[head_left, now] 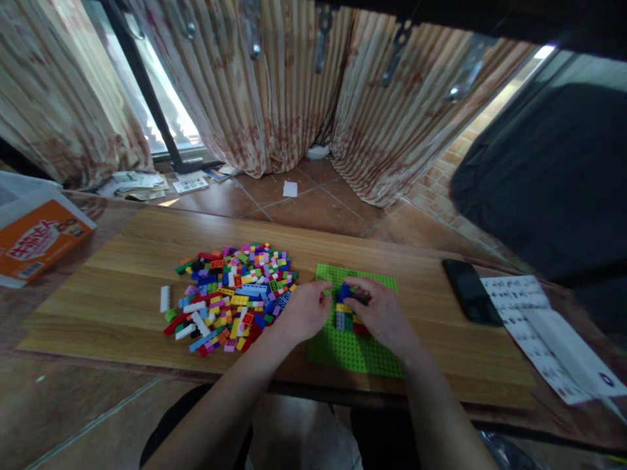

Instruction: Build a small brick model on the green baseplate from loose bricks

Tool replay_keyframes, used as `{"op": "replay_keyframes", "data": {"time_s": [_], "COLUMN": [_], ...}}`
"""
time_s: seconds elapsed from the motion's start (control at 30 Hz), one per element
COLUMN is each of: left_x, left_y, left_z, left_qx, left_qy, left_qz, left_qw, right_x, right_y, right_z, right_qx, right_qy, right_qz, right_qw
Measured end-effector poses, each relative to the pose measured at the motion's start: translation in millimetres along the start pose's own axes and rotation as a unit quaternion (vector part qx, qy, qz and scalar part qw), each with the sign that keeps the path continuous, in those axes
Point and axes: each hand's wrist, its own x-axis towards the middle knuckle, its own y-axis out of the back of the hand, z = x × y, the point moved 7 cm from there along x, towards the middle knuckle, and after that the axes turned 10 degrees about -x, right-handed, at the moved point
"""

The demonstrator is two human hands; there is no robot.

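While clamping the blue-topped block of multicoloured plastic bricks [344,309] with fingers of the right hand [382,314], curl fingers of the left hand [306,310] just beside, but cannot tell if holding anything. Have the block on the green studded plastic baseplate [353,354], close to the near edge of the brown wooden table [112,287].

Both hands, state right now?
Left hand: fingers curled; can't tell if closed on anything.
Right hand: fingers curled at the brick build; can't tell how firmly it grips.
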Motion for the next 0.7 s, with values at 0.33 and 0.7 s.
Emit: {"op": "replay_keyframes", "data": {"time_s": [0.33, 0.7], "left_x": [-2.4, -2.0], "left_y": [5.0, 1.1], "left_z": [0.0, 2.4], "left_qx": [0.018, 0.008], "left_qy": [0.006, -0.007], "left_qz": [-0.001, 0.0], "left_qw": [1.0, 1.0], "right_x": [-1.2, 1.2], "right_y": [-2.3, -4.3], "right_z": [2.4, 0.2], "right_qx": [0.012, 0.007], "right_qy": [-0.015, 0.011], "right_qz": [-0.001, -0.021], "right_qw": [1.0, 1.0]}}
